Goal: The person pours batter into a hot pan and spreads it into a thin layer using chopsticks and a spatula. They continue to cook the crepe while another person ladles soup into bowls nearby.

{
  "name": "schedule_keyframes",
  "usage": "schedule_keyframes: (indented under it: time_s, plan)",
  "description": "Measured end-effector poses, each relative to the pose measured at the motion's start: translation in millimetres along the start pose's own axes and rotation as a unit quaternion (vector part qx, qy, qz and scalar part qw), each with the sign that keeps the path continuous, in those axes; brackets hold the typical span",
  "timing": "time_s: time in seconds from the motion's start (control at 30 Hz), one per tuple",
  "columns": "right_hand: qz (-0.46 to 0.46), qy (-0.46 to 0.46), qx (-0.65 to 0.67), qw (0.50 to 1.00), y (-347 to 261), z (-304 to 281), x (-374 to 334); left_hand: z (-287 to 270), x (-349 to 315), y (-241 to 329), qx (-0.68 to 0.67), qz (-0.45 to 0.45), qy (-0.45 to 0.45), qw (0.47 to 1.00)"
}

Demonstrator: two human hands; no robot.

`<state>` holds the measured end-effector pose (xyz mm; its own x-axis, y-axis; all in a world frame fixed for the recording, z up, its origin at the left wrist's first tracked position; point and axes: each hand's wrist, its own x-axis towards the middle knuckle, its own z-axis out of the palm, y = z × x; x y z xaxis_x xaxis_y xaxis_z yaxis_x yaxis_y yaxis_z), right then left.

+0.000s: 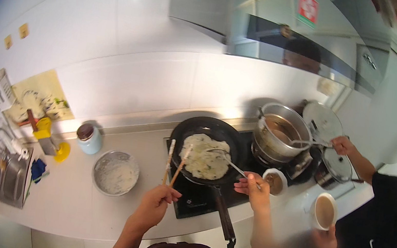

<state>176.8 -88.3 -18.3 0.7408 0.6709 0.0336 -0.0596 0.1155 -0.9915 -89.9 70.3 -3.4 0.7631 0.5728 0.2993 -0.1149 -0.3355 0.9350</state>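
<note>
A black frying pan (232,132) sits on the cooktop with a pale, green-flecked pancake (203,161) spread across its bottom. My left hand (152,204) is closed round a pair of chopsticks (182,165), whose tips point up and apart at the pan's left edge. From the right, my right hand (256,191) grips the handle of a metal spoon (236,168). The spoon's bowl rests on or just over the pancake; I cannot tell which. The pan's dark handle (223,216) points toward me between my forearms, with neither hand on it.
A metal bowl with white batter or flour (116,173) stands left, near a light-blue jar (89,139) and a sink (7,174). On the right, a co-worker's hand (344,146) holds a ladle at a steel pot (276,154); their other hand holds a cup (324,211). A small bowl (275,182) sits beside my right hand.
</note>
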Motion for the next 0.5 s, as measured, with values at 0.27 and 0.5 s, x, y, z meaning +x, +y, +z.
schedule_keyframes:
  time_s: [0.27, 0.5]
  plan:
    - [0.005, -0.087, 0.037, 0.996, -1, 19, 69, -5, -10, 6, 0.023, 0.005, 0.026, 0.999]
    - [0.07, -0.105, 0.105, 0.986, 4, 7, 117, -3, -19, 3, 0.03, -0.016, 0.053, 0.998]
